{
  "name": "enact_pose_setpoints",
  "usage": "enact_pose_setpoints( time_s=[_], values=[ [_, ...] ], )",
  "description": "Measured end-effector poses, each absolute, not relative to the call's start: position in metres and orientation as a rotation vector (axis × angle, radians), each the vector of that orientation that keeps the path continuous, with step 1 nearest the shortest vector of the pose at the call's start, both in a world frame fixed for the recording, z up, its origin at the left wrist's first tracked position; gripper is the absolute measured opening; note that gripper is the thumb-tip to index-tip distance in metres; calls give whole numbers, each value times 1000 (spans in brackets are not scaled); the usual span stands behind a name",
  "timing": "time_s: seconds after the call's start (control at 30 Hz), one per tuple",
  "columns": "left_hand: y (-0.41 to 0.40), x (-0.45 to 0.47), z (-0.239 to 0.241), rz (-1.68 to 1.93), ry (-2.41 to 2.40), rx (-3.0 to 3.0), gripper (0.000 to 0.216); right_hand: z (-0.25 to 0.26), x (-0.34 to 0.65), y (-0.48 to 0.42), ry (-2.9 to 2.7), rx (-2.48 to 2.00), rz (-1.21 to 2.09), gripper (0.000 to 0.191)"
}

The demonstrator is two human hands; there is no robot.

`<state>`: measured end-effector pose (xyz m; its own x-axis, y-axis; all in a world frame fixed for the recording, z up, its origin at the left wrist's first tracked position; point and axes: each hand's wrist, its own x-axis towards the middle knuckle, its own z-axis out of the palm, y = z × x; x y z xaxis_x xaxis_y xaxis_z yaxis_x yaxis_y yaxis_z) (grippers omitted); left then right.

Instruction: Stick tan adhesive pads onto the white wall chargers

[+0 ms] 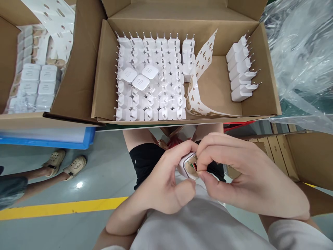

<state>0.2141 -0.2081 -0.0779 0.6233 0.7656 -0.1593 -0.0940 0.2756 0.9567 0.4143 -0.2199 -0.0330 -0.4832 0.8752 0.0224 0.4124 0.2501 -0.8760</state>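
My left hand (pixel 169 184) is closed around a small white plug charger (pixel 183 168), held over my lap with its end face turned up. On that face lies a tan sticker (pixel 191 162) with green, black and red marks. The thumb and forefinger of my right hand (pixel 241 173) pinch together at the sticker's right edge; the fingertips hide that part. In front of me, a cardboard box (pixel 215 83) holds rows of white plug chargers (pixel 162 55) with their pins up. Three chargers (pixel 141 82) lie loose on top of them.
A perforated white sheet (pixel 205 55) stands bent inside the box, left of a short row of chargers (pixel 240 71). Another box (pixel 80 62) with chargers is at the left. Clear plastic wrap (pixel 304 52) lies at the right. A person's feet in clogs (pixel 75 166) show at left.
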Motion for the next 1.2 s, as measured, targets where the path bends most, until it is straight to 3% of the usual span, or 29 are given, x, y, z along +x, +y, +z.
enact_pose_setpoints(
  time_s=[0.4, 1.2],
  values=[
    [-207, 212, -81, 689, 583, 1033, 29, -45, 417, -215, -1701, -1132, 1392, 23],
    [-211, 211, -78, 690, 605, 1078, 25, -49, 415, -217, -1729, -1142, 1338, 17]
  ],
)
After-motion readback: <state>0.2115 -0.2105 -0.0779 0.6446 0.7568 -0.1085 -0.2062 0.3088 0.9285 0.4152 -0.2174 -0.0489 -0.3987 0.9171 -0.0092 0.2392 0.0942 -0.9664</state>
